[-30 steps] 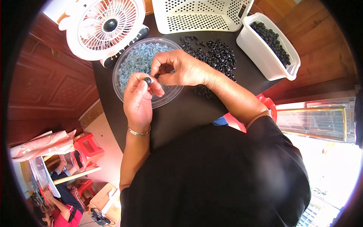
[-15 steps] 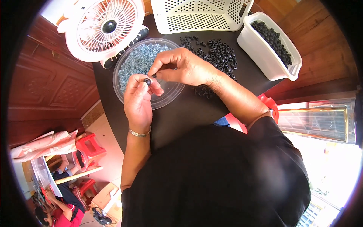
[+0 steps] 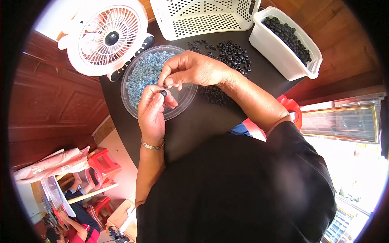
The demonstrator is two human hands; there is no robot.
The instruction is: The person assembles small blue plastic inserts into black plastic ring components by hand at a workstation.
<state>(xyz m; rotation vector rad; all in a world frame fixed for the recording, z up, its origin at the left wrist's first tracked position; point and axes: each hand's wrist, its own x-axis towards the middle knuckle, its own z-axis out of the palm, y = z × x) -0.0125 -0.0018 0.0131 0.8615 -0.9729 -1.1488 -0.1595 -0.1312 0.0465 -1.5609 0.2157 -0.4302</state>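
Over the edge of a round clear plastic tray (image 3: 184, 106), my two hands meet fingertip to fingertip. A small black ring-like part (image 3: 163, 92) with a hole in its middle is pinched between the thumb and fingers of my left hand (image 3: 152, 117). Just above it, the thumb and forefinger of my right hand (image 3: 198, 73) close on a small dark piece (image 3: 165, 86), mostly hidden by the fingertips. Many small translucent bluish pieces (image 3: 139, 77) fill much of the tray. Loose black ring-like parts (image 3: 235, 56) lie in a heap on the dark table, partly behind my right forearm.
A white tub (image 3: 269, 52) of black parts (image 3: 287, 36) stands at the far right. Behind the heap is a white perforated basket (image 3: 202, 28). A white fan (image 3: 111, 38) is at the far left. Lower left, another person (image 3: 83, 231) is beside red stools (image 3: 104, 162).
Both hands have shifted slightly, and their fingertips are closer together, with the right hand's piece nearly at the black part. The whole view has also moved a little.
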